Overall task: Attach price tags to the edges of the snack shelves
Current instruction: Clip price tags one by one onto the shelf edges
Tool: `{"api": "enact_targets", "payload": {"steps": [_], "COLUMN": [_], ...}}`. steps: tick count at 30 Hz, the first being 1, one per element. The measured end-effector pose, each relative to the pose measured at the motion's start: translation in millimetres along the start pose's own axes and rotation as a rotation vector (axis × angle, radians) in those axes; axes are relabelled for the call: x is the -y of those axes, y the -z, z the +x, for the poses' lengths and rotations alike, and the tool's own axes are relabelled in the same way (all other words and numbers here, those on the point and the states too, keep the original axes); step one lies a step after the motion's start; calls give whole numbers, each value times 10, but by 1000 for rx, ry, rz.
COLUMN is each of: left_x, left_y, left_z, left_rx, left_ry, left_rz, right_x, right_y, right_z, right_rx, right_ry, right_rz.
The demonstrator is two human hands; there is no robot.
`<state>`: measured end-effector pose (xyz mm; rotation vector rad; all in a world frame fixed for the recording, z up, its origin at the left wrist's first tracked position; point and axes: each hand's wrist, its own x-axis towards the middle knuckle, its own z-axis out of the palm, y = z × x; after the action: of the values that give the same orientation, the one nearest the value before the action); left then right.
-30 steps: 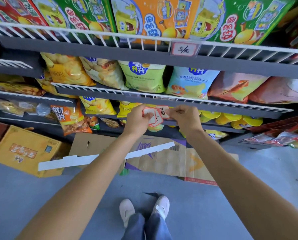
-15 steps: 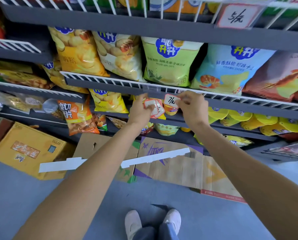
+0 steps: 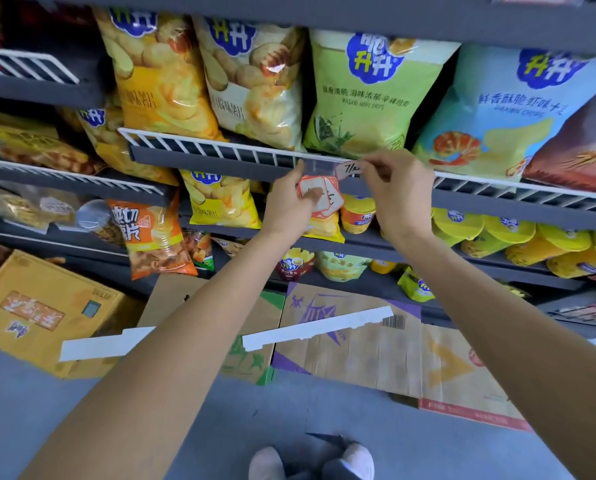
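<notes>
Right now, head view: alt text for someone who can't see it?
A person's right hand pinches a price tag against the grey edge of a snack shelf, while the left hand grips a small stack of red-bordered tags just below. Chip bags fill the shelf above; flattened cardboard boxes lie on the floor.

grey wire-edged shelf (image 3: 220,161) carries chip bags (image 3: 369,95) upright.
</notes>
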<state>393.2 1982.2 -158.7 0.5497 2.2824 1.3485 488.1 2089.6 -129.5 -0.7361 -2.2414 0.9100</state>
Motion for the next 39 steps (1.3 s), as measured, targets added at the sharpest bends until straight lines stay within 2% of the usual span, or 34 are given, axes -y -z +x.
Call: {"api": "enact_targets", "payload": {"steps": [4, 10, 16, 24, 39], "left_x": [54, 154, 195, 197, 205], "left_y": [47, 163, 340, 407, 436], "left_z": [-40, -93, -115, -64, -11], "left_rx": [66, 34, 95, 147, 176], "left_ry": [-38, -125, -170, -164, -164], "left_rz": [11, 174, 326, 353, 370], "right_x": [-4, -19, -40, -90, 18], "right_y": [-41, -242, -371, -477, -480], "right_z": [22, 55, 155, 64, 42], "right_rx": [-61, -49, -28, 19, -26], "right_ry": [65, 244, 362, 428, 441], "right_rz": [-33, -135, -323, -651, -726]}}
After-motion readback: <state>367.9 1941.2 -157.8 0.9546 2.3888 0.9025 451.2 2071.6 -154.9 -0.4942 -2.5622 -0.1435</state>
